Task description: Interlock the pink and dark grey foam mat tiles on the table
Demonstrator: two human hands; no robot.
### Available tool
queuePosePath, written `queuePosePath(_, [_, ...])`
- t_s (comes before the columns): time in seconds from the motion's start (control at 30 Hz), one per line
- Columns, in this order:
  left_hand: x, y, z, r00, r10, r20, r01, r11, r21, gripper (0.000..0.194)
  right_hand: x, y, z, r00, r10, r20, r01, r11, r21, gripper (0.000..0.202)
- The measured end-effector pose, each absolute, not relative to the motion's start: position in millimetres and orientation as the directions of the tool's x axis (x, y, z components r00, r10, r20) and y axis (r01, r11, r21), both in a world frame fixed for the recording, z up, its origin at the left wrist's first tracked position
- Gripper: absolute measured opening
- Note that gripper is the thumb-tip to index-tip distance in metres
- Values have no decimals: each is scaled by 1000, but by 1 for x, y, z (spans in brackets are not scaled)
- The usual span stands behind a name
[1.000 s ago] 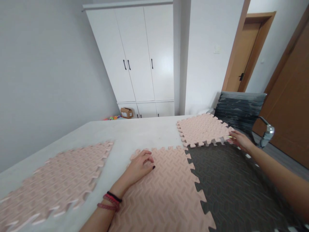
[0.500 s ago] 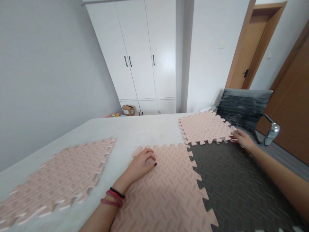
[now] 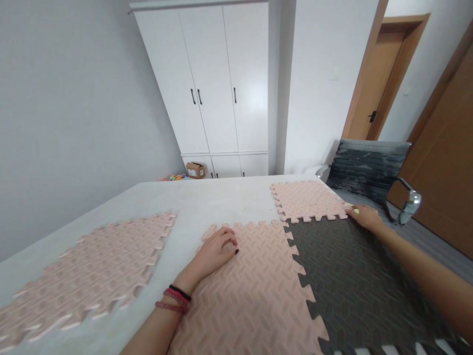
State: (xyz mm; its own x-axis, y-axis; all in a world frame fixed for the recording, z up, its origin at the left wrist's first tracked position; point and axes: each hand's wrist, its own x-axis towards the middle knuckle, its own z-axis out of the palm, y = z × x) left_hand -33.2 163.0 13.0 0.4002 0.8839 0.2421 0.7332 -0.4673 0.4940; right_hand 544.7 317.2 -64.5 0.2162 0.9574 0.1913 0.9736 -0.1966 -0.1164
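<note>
My left hand (image 3: 219,249) lies on the near pink foam mat tile (image 3: 254,291), fingers loosely bent and thumb apart, holding nothing. Against that tile's right toothed edge sits a black foam mat tile (image 3: 354,276). Beyond the black tile, a second pink foam tile (image 3: 306,197) lies with its near teeth along the black tile's far edge. My right hand (image 3: 364,216) pinches this far pink tile at its near right corner; the fingertips are partly hidden. Further left, a separate pink foam tile (image 3: 96,266) rests apart from the others.
All the tiles lie on a white table (image 3: 207,197). A dark office chair (image 3: 369,165) with a chrome armrest stands past the table's right edge. Behind the table are a white wardrobe (image 3: 225,98) and a small cardboard box (image 3: 195,170).
My right hand has moved slightly left and down with the far pink tile's corner. That tile's right side now sits lower and flatter. My left hand has stayed in place.
</note>
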Motion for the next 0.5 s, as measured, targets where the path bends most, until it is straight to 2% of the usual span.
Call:
queuePosePath(0.13, [-33,162,14,411,875,256,721,-483,497,10,537,311,-59,227,962,154,972,-214,-95,51])
queuePosePath(0.23, [-34,161,13,412,873,261,714,-487,503,10,527,303,-52,231,953,196,972,-219,-79,49])
queuePosePath(0.37, [-35,162,12,410,874,262,709,-486,511,10,515,297,-45,54,962,267,998,-47,-34,43])
queuePosePath(0.43, [-35,162,11,412,872,264,706,-489,513,11,511,298,-48,24,973,231,997,-8,-73,38])
queuePosePath(0.5, [-36,162,11,415,870,266,702,-492,515,12,509,300,-54,59,983,175,991,-36,-133,33])
